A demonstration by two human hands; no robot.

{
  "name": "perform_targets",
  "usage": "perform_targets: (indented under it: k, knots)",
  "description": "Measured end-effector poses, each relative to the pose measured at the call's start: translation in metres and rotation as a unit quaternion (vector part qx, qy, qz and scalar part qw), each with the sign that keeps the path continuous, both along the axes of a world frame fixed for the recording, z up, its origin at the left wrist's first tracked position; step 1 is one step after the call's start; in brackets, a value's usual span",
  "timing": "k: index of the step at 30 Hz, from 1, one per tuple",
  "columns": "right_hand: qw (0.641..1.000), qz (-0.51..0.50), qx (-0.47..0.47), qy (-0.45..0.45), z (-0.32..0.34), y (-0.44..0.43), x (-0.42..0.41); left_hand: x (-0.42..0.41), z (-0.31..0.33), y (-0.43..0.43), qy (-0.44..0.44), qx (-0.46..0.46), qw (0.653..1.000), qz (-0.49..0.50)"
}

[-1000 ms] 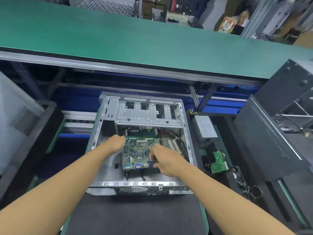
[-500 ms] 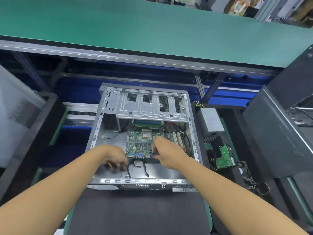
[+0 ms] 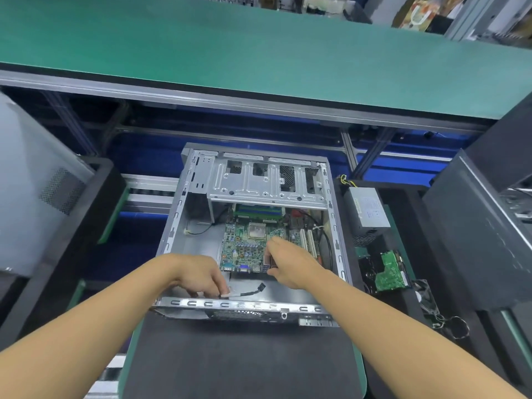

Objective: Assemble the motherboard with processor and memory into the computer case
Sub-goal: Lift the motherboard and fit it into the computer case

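An open grey computer case lies on a black mat. Inside it sits the green motherboard, with a silver processor at its middle and green memory sticks at its far edge under the drive cage. My right hand grips the board's near right corner by the port block. My left hand is at the case's near wall, its fingers pinched on a black cable that lies on the case floor.
A grey power supply and a hard drive with a green board lie right of the case. Dark case panels stand at the right. A pale side panel leans at the left. A green conveyor runs behind.
My left hand left the board's far left edge, came back to the near wall and took the black cable. The right hand stays on the board's near right corner.
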State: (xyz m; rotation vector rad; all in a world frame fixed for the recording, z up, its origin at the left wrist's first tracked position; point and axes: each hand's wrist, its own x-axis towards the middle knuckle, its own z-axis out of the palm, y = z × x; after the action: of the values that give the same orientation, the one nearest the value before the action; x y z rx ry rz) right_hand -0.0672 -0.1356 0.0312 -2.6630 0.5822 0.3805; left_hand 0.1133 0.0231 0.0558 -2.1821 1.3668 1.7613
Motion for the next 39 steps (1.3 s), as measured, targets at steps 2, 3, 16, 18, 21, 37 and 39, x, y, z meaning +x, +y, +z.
perform_targets:
  k: [2, 3, 16, 18, 21, 37, 39]
  knots:
    - [0.999, 0.032, -0.011, 0.029, -0.002, 0.003, 0.003, 0.003, 0.001, -0.004, -0.001, -0.023, 0.999, -0.049]
    - [0.998, 0.047, -0.016, 0.042, -0.004, 0.003, 0.004, 0.005, 0.0, -0.006, 0.004, -0.034, 0.998, -0.057]
    - [0.982, 0.156, -0.045, 0.094, -0.018, 0.009, 0.004, 0.025, -0.029, -0.028, -0.096, -0.177, 0.978, -0.055]
    - [0.982, 0.158, -0.042, 0.093, -0.02, 0.009, 0.005, 0.022, -0.031, -0.031, -0.134, -0.177, 0.972, -0.082]
    - [0.978, 0.176, -0.039, 0.102, -0.022, 0.01, 0.005, 0.02, -0.034, -0.035, -0.122, -0.132, 0.978, -0.109]
    - [0.959, 0.246, 0.015, 0.143, -0.021, 0.02, 0.008, 0.015, -0.04, -0.058, -0.108, -0.029, 0.994, -0.021]
    - [0.96, 0.246, 0.023, 0.135, -0.02, 0.018, 0.008, 0.015, -0.043, -0.059, -0.111, -0.02, 0.994, 0.003]
